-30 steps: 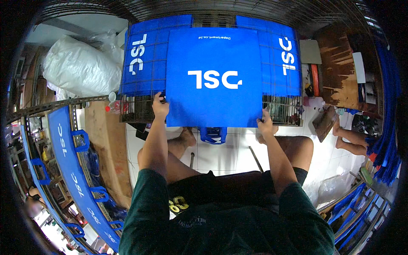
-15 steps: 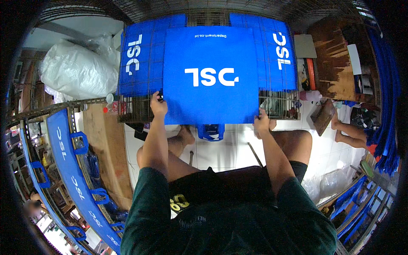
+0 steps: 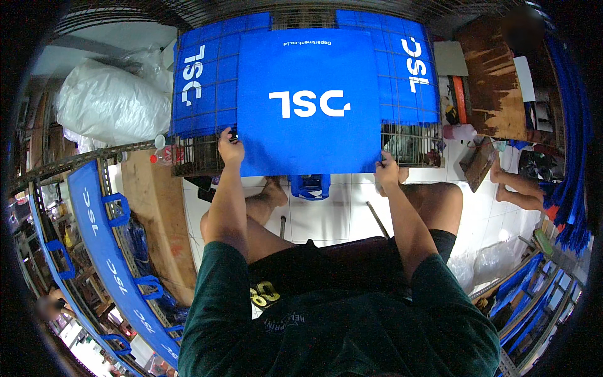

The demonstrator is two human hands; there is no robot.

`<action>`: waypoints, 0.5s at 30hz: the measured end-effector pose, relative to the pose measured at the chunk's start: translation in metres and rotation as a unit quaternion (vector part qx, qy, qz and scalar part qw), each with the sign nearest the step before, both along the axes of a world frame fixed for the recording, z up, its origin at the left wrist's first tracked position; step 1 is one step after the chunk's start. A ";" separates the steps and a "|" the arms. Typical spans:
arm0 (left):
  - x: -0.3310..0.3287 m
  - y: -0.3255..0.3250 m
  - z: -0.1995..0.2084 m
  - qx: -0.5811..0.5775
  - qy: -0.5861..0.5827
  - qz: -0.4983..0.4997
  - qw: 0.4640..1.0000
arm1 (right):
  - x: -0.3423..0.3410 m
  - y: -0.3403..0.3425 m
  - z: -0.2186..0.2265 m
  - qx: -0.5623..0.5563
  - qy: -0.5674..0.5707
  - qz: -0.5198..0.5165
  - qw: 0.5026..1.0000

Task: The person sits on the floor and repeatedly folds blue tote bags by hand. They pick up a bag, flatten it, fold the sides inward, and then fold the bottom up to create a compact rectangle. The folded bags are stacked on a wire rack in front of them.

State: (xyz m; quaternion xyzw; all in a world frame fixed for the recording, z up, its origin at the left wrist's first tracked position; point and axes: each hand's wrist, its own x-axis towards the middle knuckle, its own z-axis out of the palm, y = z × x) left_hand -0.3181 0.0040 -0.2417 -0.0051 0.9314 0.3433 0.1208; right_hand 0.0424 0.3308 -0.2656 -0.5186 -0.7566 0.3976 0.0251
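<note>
A flat blue fabric bag (image 3: 308,141) with white print lies in front of me over a wire rack (image 3: 411,146). A blue handle loop (image 3: 310,187) shows below its near edge. My left hand (image 3: 231,149) is at the bag's left edge, fingers curled closed around it. Near the bag's front right corner, my right hand (image 3: 387,169) pinches the edge. Two more printed blue pieces lie on the rack, a left one (image 3: 217,69) and a right one (image 3: 402,78), both partly covered by wires and the middle bag.
A large bundle in clear plastic (image 3: 110,103) sits at the far left. Printed blue bags (image 3: 100,229) with handles line a metal frame on the left. A wooden board (image 3: 493,81) and hanging blue strips (image 3: 568,201) are on the right. Another person's leg (image 3: 518,188) shows there.
The whole view has shifted slightly, so the rack, bag and hands appear higher. Both hands keep their places at the bag's edges.
</note>
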 end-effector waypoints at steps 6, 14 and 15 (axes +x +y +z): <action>-0.002 -0.003 -0.008 0.026 0.001 0.006 1.000 | 0.002 -0.001 -0.003 0.019 -0.005 0.014 1.000; -0.008 -0.007 -0.012 -0.030 0.073 -0.012 0.997 | -0.011 -0.001 0.073 0.125 -0.029 0.040 0.991; -0.009 -0.010 -0.011 -0.022 0.091 -0.015 0.996 | -0.017 0.009 0.100 0.103 -0.006 0.008 0.995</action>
